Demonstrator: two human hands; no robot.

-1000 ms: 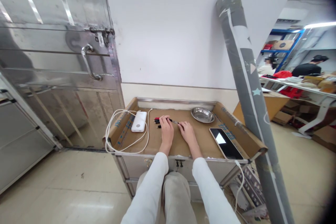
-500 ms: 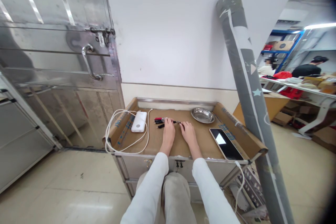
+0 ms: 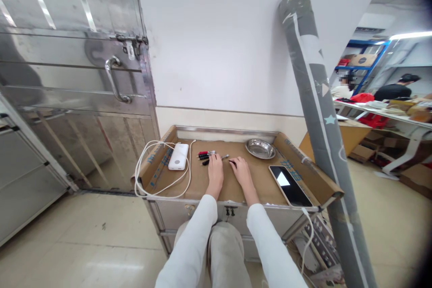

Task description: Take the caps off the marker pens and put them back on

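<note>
Several red and black pens (image 3: 203, 155) lie in a bunch on the cardboard lining (image 3: 199, 180) of a metal cart. My left hand (image 3: 215, 169) lies flat just behind them, fingers stretched and its fingertips touching the pens. One more pen (image 3: 223, 157) lies alone between my two hands' fingertips. My right hand (image 3: 240, 169) rests beside the left, fingers bent around a small dark piece (image 3: 232, 161) that is too small to name.
A white power bank (image 3: 178, 156) with a looped white cable (image 3: 148, 171) lies on the left. A steel dish (image 3: 260, 148) sits at the back right, a dark-screened tablet (image 3: 290, 184) near the right edge. A rolled grey mat (image 3: 313, 99) leans against the wall. Two people sit far right.
Both hands have drawn back slightly toward me. The pen that was held between them now lies on the cardboard by itself.
</note>
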